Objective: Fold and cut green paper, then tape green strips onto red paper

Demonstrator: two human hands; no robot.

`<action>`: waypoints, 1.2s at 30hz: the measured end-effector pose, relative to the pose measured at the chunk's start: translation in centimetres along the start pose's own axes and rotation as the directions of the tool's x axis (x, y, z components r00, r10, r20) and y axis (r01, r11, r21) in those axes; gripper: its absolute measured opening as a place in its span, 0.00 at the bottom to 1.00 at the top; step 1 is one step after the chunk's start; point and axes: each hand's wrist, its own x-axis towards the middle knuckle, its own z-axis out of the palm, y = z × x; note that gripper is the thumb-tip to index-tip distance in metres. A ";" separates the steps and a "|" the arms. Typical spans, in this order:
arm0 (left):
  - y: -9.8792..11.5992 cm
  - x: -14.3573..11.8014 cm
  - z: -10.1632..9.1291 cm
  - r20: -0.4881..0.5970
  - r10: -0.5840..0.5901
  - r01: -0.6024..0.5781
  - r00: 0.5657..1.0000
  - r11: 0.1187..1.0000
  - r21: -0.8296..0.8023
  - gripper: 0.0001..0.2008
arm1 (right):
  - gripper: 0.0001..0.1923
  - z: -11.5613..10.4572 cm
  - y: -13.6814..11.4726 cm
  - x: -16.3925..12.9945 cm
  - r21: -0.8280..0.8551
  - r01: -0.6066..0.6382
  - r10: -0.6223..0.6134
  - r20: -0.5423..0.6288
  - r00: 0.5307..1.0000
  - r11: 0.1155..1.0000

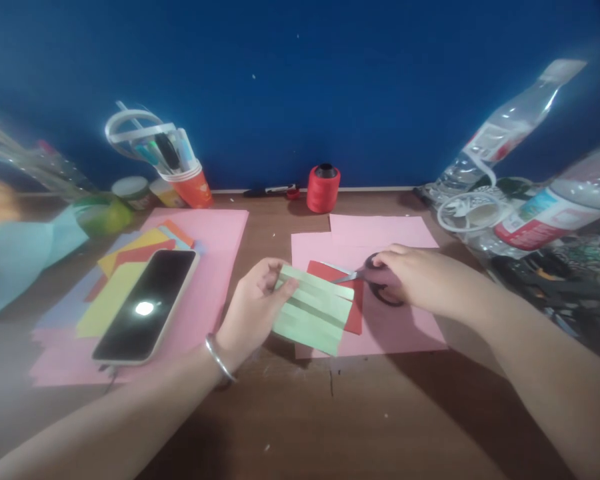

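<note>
At a brown table (300,427) against a blue wall (300,80), an orange cup (193,187) holds pens. The left hand (253,310) pinches green paper (315,310) above pink sheets (380,320); the right hand (415,277) grips scissors (375,280), blades at its edge.

Nothing here is coming through as readable writing. Beyond the right hand (420,280), the bottle with the red label (545,217) is showing bands of red, white and blue print, but the letters are blurring into smears. Farther back on that side, the clear bottle (505,130) is carrying a white and red label, equally illegible. To the outer side of the left hand (253,310), the phone (147,303) is lying with a dark screen, reflecting only a spot of light and displaying no characters.
</note>
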 end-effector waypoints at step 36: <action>-1.2 0.0 -0.7 -0.057 0.171 -0.153 0.984 0.961 0.230 0.08 | 0.19 -6.3 0.4 -1.6 0.371 -0.181 -0.159 0.720 0.676 0.911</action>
